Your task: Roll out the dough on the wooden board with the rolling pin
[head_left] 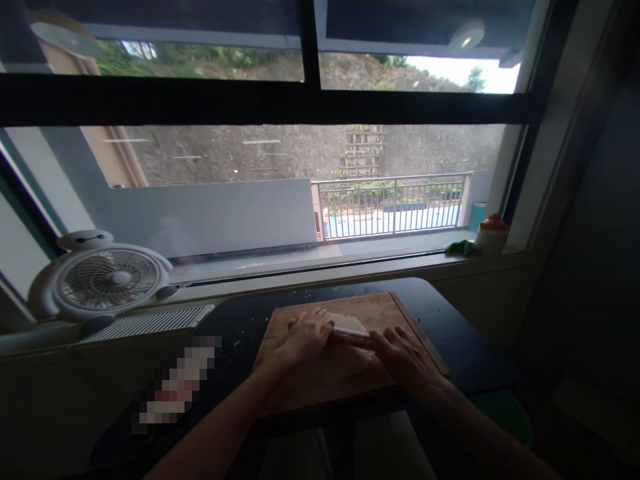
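Note:
A wooden rolling pin (351,334) lies across a flat sheet of pale dough (350,360) on a wooden board (295,390). My left hand (311,331) is closed over the pin's left end, fingers bent on top of it. At the other end, my right hand (400,350) wraps round the pin, knuckles up. Dough shows both beyond the pin and on the near side of it. Part of the sheet is hidden under my hands and the pin.
The board rests on a dark table (450,333) with white specks near its far left. A blurred-out item (180,387) lies on the left. By the window stand a white fan (113,277) and a bottle with an orange top (493,233), beside a green cloth-like thing (461,248).

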{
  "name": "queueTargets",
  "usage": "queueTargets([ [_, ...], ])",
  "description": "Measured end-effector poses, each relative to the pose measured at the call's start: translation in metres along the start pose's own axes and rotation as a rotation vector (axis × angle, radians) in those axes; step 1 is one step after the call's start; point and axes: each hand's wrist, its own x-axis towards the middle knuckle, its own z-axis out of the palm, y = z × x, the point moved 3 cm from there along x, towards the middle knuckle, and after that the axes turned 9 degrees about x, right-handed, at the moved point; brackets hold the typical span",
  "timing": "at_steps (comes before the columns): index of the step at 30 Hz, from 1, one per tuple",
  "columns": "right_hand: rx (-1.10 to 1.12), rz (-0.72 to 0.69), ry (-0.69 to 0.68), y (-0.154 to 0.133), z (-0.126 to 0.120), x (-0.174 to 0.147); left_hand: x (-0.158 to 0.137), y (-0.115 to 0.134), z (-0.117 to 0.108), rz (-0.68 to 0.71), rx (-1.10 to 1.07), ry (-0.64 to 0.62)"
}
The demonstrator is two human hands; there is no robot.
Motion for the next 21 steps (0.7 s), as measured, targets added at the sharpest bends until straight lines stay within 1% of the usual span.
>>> queueTargets([
  [2,0.041,0.026,0.001,0.008,-0.008,-0.023,-0.010,0.015,-0.001,0.044,-0.013,0.054],
  [3,0.063,0.037,0.002,0.012,-0.011,-0.034,-0.010,0.023,-0.003,0.062,-0.018,0.070],
  [5,0.103,0.059,0.007,0.020,-0.015,-0.051,-0.001,0.036,-0.010,0.103,-0.011,0.072],
  [7,0.132,0.111,0.024,0.026,-0.020,-0.059,0.014,0.045,-0.019,0.136,0.010,0.020],
  [8,0.143,0.146,0.033,0.028,-0.023,-0.059,0.018,0.048,-0.023,0.134,0.007,-0.039],
  [9,0.149,0.177,0.043,0.030,-0.025,-0.057,0.019,0.050,-0.027,0.134,-0.004,-0.059],
  [11,0.155,0.212,0.063,0.030,-0.027,-0.049,0.009,0.053,-0.035,0.131,-0.028,-0.026],
  [12,0.158,0.214,0.077,0.030,-0.027,-0.044,0.000,0.054,-0.036,0.122,-0.043,0.006],
  [13,0.160,0.208,0.091,0.029,-0.026,-0.040,-0.009,0.054,-0.039,0.091,-0.079,0.092],
  [14,0.160,0.203,0.106,0.029,-0.024,-0.036,-0.017,0.055,-0.039,0.086,-0.099,0.146],
  [16,0.147,0.202,0.137,0.027,-0.018,-0.032,-0.021,0.058,-0.039,0.091,-0.107,0.208],
  [18,0.118,0.206,0.172,0.025,-0.013,-0.033,-0.011,0.058,-0.038,0.092,-0.084,0.202],
  [20,0.103,0.196,0.203,0.022,-0.010,-0.037,0.005,0.054,-0.032,0.070,-0.046,0.145],
  [21,0.108,0.178,0.211,0.020,-0.009,-0.040,0.010,0.050,-0.027,0.057,-0.012,0.092],
])
